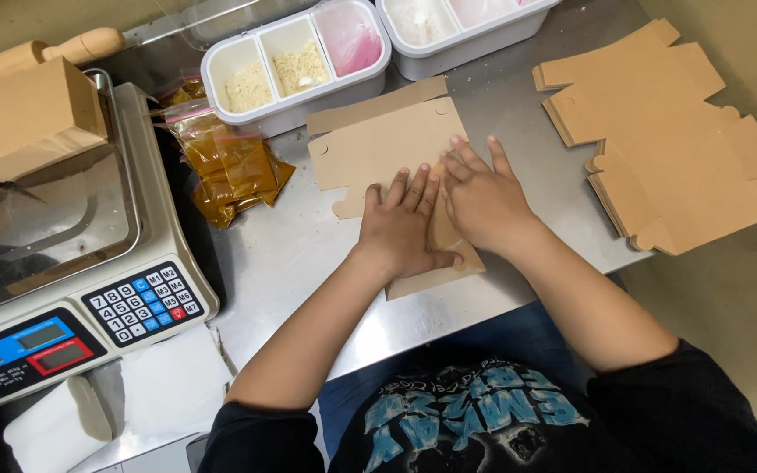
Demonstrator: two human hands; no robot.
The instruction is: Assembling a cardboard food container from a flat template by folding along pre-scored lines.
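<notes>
Brown cardboard, a flat die-cut box blank [385, 144], lies on the steel surface [308, 263] near its front edge. Both hands press on its near half: the left hand [400, 226] flat with fingers spread, the right hand [482, 197] beside it, fingers splayed, neither pinching anything. To the right sits a stack of more blanks [676, 140]; behind, divided white tubs [295, 61]; to the left, small bags of brown spice [229, 166] and a weighing scale [72, 263]. Uneven pressure could likely crease the blank off its score line, or slide it over the smooth steel.
</notes>
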